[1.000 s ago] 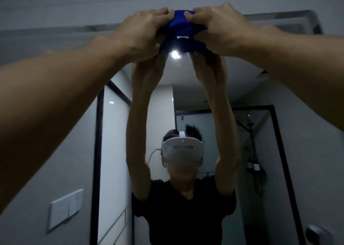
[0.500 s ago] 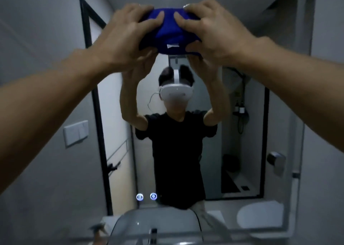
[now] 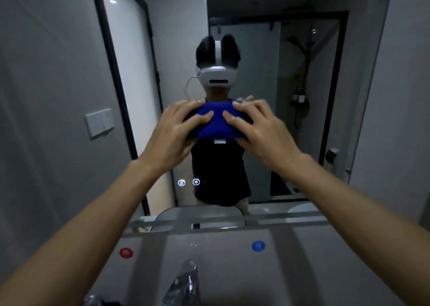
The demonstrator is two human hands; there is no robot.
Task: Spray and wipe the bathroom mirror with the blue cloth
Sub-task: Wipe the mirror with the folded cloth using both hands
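The bathroom mirror (image 3: 267,73) fills the wall ahead and reflects a person in a black shirt with a white headset. A folded blue cloth (image 3: 217,122) is pressed flat against the glass at mid height. My left hand (image 3: 176,131) covers its left half and my right hand (image 3: 260,129) its right half, fingers spread over the fabric. A small white label hangs from the cloth's lower edge. No spray bottle is visible.
Below the mirror runs a narrow ledge (image 3: 279,222) above a white basin (image 3: 221,259) with a chrome tap (image 3: 183,282). A red dot (image 3: 125,252) and a blue dot (image 3: 258,245) mark the ledge front. Two lit touch icons (image 3: 189,182) glow low on the glass.
Both hands slid the cloth down the glass from the mirror's top edge to its middle. My view tilted down, and the basin and tap came into sight.
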